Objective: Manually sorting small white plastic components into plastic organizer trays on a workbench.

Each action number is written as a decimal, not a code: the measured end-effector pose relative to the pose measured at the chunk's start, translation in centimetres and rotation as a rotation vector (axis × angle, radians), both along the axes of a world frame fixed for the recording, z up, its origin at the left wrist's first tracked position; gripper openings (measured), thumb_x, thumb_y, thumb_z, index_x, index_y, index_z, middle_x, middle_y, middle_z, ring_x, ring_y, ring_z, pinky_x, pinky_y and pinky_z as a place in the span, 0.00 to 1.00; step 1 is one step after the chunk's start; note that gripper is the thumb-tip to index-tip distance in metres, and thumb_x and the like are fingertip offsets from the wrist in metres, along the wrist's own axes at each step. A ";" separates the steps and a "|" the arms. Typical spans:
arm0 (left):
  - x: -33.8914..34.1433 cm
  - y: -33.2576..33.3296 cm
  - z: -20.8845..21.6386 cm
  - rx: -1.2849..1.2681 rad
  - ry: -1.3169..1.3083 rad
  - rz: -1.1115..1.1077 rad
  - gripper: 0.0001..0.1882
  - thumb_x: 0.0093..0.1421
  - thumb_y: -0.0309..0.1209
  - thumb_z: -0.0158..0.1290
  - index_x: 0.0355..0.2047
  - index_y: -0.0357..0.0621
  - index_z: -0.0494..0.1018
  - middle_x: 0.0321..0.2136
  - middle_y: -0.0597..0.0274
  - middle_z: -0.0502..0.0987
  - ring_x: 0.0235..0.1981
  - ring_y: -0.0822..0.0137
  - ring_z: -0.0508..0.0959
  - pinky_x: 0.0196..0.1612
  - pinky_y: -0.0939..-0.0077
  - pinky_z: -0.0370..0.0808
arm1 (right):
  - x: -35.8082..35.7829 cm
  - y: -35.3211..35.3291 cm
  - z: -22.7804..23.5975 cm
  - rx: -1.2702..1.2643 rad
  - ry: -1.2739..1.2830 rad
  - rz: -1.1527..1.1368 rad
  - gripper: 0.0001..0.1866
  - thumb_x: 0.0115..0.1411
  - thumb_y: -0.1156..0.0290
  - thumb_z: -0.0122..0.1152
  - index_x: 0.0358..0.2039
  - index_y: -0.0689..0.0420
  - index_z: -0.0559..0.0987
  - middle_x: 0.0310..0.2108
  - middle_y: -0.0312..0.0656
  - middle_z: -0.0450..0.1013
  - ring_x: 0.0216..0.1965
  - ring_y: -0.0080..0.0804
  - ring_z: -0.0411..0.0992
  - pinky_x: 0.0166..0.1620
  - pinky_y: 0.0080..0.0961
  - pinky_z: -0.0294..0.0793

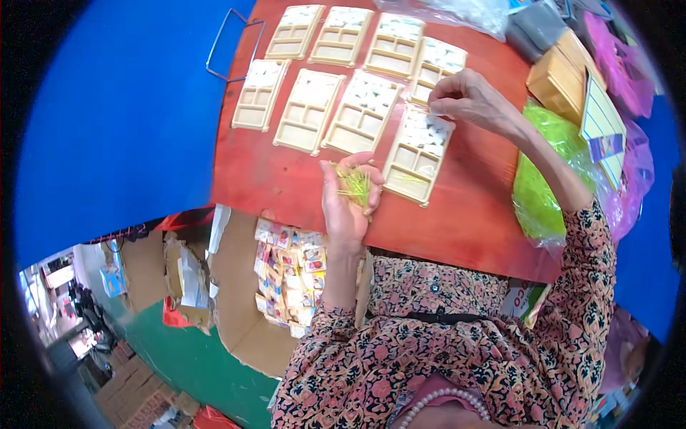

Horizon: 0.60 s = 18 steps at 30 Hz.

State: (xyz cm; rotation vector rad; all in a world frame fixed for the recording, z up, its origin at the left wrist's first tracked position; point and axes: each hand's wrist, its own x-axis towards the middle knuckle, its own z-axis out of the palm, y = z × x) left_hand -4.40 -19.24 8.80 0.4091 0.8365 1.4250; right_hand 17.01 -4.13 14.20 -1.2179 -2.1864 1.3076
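Observation:
My left hand [346, 204] is turned palm up, fingers curled around a bunch of thin yellow-green sticks [355, 184]. It is just left of the nearest beige compartment tray [406, 187]. White pieces [426, 133] fill that tray's top section, and a few yellow-green sticks [407, 176] lie in its bottom section. My right hand [466, 100] is over the tray's upper end with thumb and fingers pinched together; what is between the fingertips is too small to make out. Behind and to the left, several similar trays [307, 132] stand in two rows, white pieces in their top sections.
The trays stand on a red tabletop [279, 175]. At the right are a green plastic bag [547, 179], a yellow box [561, 75] and pink bags [622, 64]. Below the table's left edge, an open carton [236, 286] holds many small packets [289, 275]. A wire frame [209, 53] is at the upper left.

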 end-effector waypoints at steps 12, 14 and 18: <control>-3.1 0.2 -1.4 -0.024 -0.069 -0.034 0.34 0.65 0.56 0.25 0.43 0.34 0.65 0.21 0.57 0.73 0.13 0.74 0.64 0.14 0.84 0.57 | -13.3 4.1 0.1 0.267 0.070 0.114 0.12 0.52 0.67 0.58 0.28 0.65 0.78 0.19 0.37 0.72 0.22 0.21 0.68 0.26 0.22 0.67; -3.7 0.4 -1.6 -0.015 -0.080 -0.047 0.35 0.65 0.56 0.24 0.43 0.34 0.65 0.21 0.56 0.73 0.13 0.74 0.64 0.14 0.84 0.57 | -16.8 6.0 -0.3 0.347 0.152 0.079 0.12 0.51 0.67 0.59 0.27 0.65 0.78 0.19 0.39 0.73 0.22 0.22 0.68 0.27 0.23 0.68; -4.3 0.4 -1.8 -0.034 -0.120 -0.079 0.35 0.65 0.57 0.23 0.43 0.34 0.65 0.21 0.56 0.73 0.13 0.74 0.64 0.14 0.83 0.57 | -22.9 8.7 -1.4 0.391 0.220 0.036 0.09 0.48 0.70 0.58 0.25 0.63 0.79 0.22 0.49 0.74 0.26 0.37 0.73 0.32 0.34 0.71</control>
